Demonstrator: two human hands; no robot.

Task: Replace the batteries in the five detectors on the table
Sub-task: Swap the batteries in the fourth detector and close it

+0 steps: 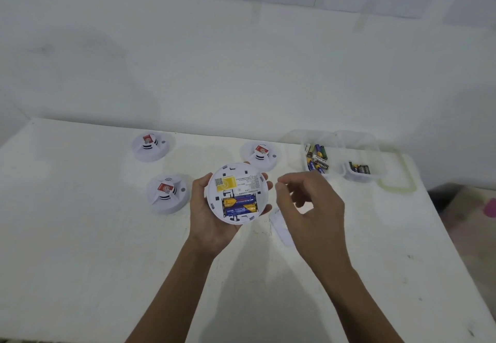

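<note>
L hand (205,210) grasps a round white plastic detector (241,181) from below, palm up, thumb along its L rim and fingertips showing past its R rim. The detector is held above the white table (80,235), back side facing up w/ a yellow sticker and printed text. Its battery bay is uncovered and holds two blue-and-yellow batteries (239,205) side by side.

R hand (308,203) hovers just R of the detector, apart from it, fingers loosely curled, thumb and forefinger tips close together; nothing visible btw them, so it reads as released. On the table under the R hand lies a small white plastic cover (281,226), partly hidden by the palm.

Three more white round detectors w/ red labels stand on the table: one (166,194) just L of the L hand, one (151,145) further L and beyond it, one (261,155) just beyond the held detector.

Beyond the R hand sits a clear plastic tub (296,149) w/ a loose heap of mixed batteries (318,157). R of it is a smaller clear tub (358,177) w/ a few dark batteries (361,169). A clear lid w/ a yellowish seal (397,181) lies behind and R of that
</note>
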